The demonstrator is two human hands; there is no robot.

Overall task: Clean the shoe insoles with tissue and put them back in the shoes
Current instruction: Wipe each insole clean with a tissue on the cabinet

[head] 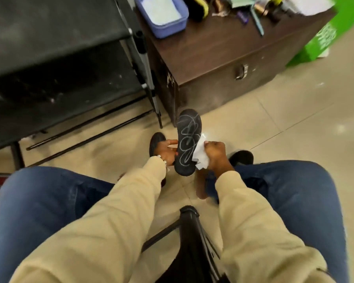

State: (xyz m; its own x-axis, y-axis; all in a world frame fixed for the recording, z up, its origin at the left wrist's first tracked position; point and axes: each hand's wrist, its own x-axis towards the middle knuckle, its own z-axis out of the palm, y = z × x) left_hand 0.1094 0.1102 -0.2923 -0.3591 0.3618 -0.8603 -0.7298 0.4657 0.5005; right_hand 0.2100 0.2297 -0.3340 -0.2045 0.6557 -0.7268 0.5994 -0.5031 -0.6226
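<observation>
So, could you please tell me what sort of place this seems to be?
Probably a small shop or shoe-care workspace indoors: tiled floor, a dark wooden cabinet cluttered with a brush and a blue tub, and a black rack beside it.

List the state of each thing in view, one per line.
Insole: out of the shoe, held up, printed side facing the camera.
Tissue: crumpled, against the insole's right edge.
Left hand: holds the insole.
Right hand: grips the tissue.
Left shoe: on the floor behind the left hand.
Right shoe: on the floor.
Tub: open, on the cabinet.
</observation>
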